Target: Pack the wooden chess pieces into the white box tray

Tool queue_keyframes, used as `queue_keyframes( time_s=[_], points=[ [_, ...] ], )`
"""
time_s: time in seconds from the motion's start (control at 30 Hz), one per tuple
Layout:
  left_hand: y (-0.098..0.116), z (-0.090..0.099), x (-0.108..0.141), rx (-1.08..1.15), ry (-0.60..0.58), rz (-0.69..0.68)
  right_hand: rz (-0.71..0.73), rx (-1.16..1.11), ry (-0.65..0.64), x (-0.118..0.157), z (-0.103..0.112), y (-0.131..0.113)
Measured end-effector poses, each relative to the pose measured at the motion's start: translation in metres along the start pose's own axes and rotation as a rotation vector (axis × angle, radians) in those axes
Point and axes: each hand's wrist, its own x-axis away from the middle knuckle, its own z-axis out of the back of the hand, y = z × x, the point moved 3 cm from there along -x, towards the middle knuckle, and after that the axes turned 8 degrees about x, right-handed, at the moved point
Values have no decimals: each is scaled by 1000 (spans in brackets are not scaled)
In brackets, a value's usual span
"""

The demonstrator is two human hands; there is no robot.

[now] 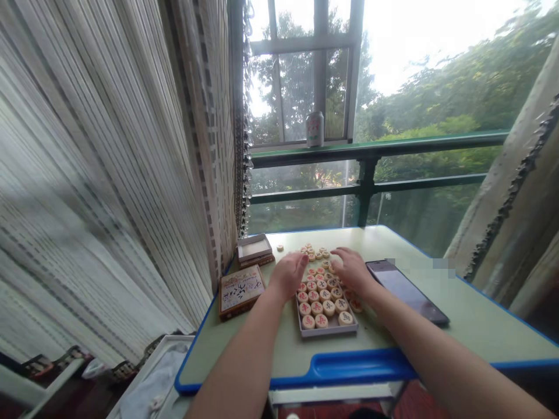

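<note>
A shallow white box (329,331) holds rows of round wooden Chinese chess pieces (325,295) with red and black characters. My left hand (289,273) is at the box's upper left side, fingers bent together; whatever it may hold is hidden. On the upper right side, my right hand (349,266) has its fingers reaching over pieces by the box, and its fingertips are partly hidden. More pieces (315,252) lie in a loose group beyond the box, and a single piece (280,248) sits apart to the left. Some pieces lie under or beside my right wrist.
A decorated box (241,289) and an open white tray (254,247) stand on the table's left side. The phone (406,291) lies right of my right hand. A can (315,129) stands on the window ledge, and curtains hang on both sides.
</note>
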Motion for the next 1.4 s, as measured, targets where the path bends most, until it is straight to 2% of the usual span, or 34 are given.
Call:
queue_keyframes(
  time_s=[0.1, 0.23, 0.3, 0.4, 0.5, 0.67, 0.83, 1.07, 1.23, 1.4],
  points=[
    [0, -2, 0, -22, 8, -22, -42, 64, -52, -20, -2, -2],
    [-5, -1, -3, 35, 64, 31, -42, 37, -37, -38, -9, -2],
    [-4, -1, -5, 18, 54, 54, -27, 54, -54, -37, -15, -3],
    [4, -5, -7, -88, -19, 5, 14, 118, -135, -28, -23, -5],
    [11, -7, -7, -176, -45, -31, -29, 167, -184, -23, -21, -6],
    [9, -6, -6, -218, -1, 46, -138, 188, -117, -28, -10, -2],
    [0, -3, -5, -196, 29, 97, -129, 128, -157, -29, -16, 8],
    [-7, 5, 2, -78, 134, 5, -97, 26, -127, -29, -18, 12],
    [9, 14, 9, -140, 272, -90, -144, -148, -70, -30, -14, 12],
    [29, 18, 6, -179, 241, 18, -126, -361, 4, -27, 10, 1]
  ],
)
